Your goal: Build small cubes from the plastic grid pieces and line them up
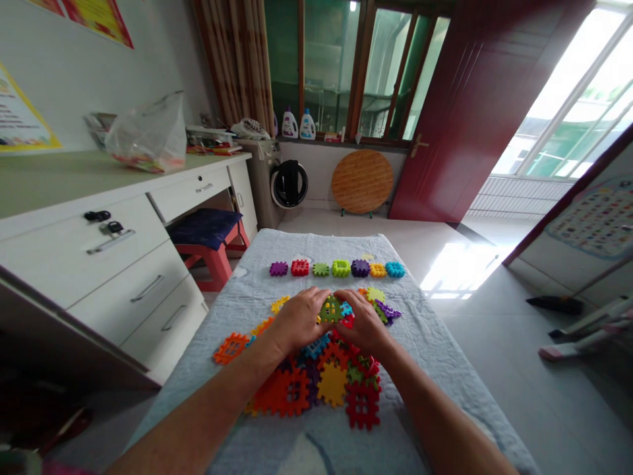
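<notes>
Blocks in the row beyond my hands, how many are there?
7, side by side from left to right: a purple block, red block, dull green block, lime block, dark purple block, yellow block and blue block. None in that row looks hidden.

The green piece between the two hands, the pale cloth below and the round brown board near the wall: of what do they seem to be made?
Green piece: probably moulded plastic, smooth, judging by its even colour and notched edges. Pale cloth: seemingly fabric, matte, with soft wrinkles. Round brown board: wood or wood-look laminate, by its streaky grain; which is unclear.
</notes>
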